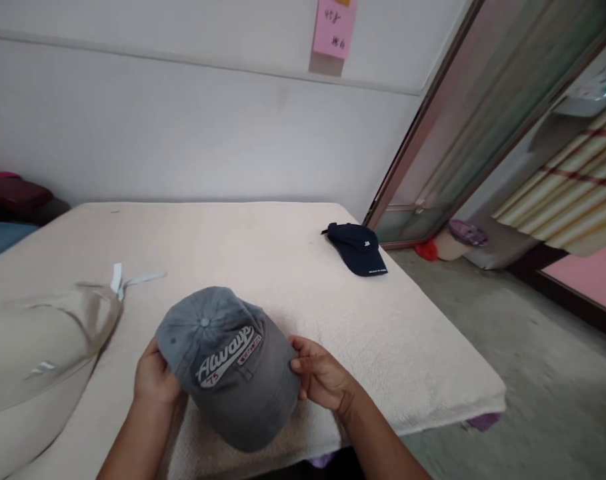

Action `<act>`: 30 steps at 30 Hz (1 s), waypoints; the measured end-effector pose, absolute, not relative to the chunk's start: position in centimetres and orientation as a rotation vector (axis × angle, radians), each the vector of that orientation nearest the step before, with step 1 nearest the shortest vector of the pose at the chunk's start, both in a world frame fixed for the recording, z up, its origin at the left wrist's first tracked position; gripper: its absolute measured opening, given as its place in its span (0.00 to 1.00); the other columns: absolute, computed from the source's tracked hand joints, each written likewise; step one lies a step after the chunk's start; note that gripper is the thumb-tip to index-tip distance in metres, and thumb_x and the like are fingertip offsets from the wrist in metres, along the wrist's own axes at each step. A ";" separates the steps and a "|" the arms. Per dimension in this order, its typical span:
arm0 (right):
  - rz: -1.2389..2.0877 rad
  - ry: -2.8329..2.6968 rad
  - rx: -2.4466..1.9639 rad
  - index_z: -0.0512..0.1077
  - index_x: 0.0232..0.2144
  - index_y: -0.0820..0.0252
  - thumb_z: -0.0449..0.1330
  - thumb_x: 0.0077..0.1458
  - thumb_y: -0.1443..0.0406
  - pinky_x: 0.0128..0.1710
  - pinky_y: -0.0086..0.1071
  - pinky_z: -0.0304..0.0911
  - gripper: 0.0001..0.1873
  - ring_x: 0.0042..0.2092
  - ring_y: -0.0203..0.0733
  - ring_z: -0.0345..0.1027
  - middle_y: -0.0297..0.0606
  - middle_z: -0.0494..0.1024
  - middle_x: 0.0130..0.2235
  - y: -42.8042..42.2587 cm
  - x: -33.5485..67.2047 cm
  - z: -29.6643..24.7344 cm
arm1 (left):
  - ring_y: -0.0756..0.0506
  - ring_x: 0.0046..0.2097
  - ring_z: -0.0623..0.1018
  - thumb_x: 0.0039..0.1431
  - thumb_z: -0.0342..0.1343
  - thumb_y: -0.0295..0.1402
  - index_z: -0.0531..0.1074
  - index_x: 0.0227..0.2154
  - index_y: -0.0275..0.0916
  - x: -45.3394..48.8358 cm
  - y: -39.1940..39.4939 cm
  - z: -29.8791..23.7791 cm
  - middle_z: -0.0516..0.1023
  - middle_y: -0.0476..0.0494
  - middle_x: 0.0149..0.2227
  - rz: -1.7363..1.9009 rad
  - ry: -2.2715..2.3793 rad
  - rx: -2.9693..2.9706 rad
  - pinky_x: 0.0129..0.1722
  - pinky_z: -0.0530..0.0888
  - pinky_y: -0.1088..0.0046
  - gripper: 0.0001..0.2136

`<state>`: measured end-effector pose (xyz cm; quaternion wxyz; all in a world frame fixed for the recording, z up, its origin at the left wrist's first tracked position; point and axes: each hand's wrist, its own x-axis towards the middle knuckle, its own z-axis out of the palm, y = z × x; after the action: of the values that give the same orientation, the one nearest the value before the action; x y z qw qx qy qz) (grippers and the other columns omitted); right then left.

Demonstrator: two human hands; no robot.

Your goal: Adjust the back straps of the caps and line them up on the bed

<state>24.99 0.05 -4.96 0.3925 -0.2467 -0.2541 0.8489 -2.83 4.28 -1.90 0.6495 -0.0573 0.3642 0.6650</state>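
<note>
A grey baseball cap [227,363] with white "Always" lettering on its front is held just above the near edge of a cream-covered table [263,260]. My left hand [155,377] grips the cap's left side, fingers curled under it. My right hand [320,377] pinches the cap's right side, thumb on top. The brim points toward me. Farther off, a dark navy cap [359,248] lies on the table's right side, untouched.
A beige drawstring bag [37,347] lies at the left of the table. A pink note [334,27] hangs on the white wall behind. A sliding door frame [433,127] and grey floor [533,373] are on the right, with a red object and a basin by the doorway.
</note>
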 end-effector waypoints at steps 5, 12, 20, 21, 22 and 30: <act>1.943 -0.587 -0.682 0.70 0.41 0.60 0.68 0.44 0.66 0.23 0.24 0.62 0.19 0.25 0.31 0.67 0.33 0.74 0.31 0.8 26.2 -4.2 | 0.47 0.20 0.76 0.61 0.41 0.27 0.71 0.34 0.34 -0.6 4.1 -1.8 0.74 0.45 0.20 1.355 0.981 -0.168 0.22 0.77 0.73 0.13; 1.594 -0.748 -0.754 0.70 0.44 0.57 0.65 0.45 0.65 0.33 0.28 0.66 0.21 0.32 0.35 0.70 0.36 0.76 0.37 7.5 30.8 -1.4 | 0.43 0.39 0.81 0.58 0.46 0.22 0.70 0.31 0.30 1.9 3.7 -3.3 0.77 0.31 0.39 1.288 0.986 -0.071 0.33 0.81 0.68 0.07; 1.192 -0.661 -0.879 0.71 0.40 0.54 0.61 0.45 0.69 0.21 0.22 0.59 0.16 0.28 0.31 0.66 0.31 0.76 0.35 17.9 36.5 1.3 | 0.48 0.32 0.80 0.57 0.46 0.18 0.72 0.26 0.31 2.8 4.1 -4.2 0.79 0.36 0.33 1.274 1.007 -0.077 0.29 0.80 0.75 0.11; 1.180 -0.627 -0.925 0.71 0.38 0.55 0.61 0.45 0.70 0.20 0.22 0.59 0.15 0.27 0.30 0.65 0.31 0.76 0.33 18.3 37.1 0.4 | 0.48 0.32 0.80 0.57 0.46 0.17 0.72 0.26 0.30 2.8 4.0 -4.4 0.79 0.36 0.33 1.273 1.006 -0.064 0.30 0.80 0.75 0.11; 1.178 -0.600 -0.963 0.70 0.37 0.57 0.61 0.44 0.71 0.19 0.21 0.58 0.14 0.25 0.30 0.65 0.31 0.75 0.31 18.4 37.5 -0.7 | 0.48 0.32 0.80 0.57 0.47 0.18 0.73 0.26 0.30 2.8 4.0 -4.5 0.79 0.36 0.33 1.275 1.003 -0.052 0.30 0.80 0.75 0.11; 1.065 -0.451 -1.242 0.63 0.27 0.59 0.65 0.40 0.71 0.15 0.24 0.61 0.13 0.18 0.30 0.61 0.28 0.68 0.20 17.3 39.6 -7.3 | 0.48 0.31 0.80 0.57 0.48 0.18 0.73 0.28 0.31 2.6 3.4 -4.5 0.79 0.37 0.33 1.266 0.976 -0.064 0.29 0.80 0.75 0.10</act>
<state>39.57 17.25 -7.31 0.6611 -0.5490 -0.1993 0.4710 2.56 3.38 -4.54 0.6969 -0.0287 0.4374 0.5676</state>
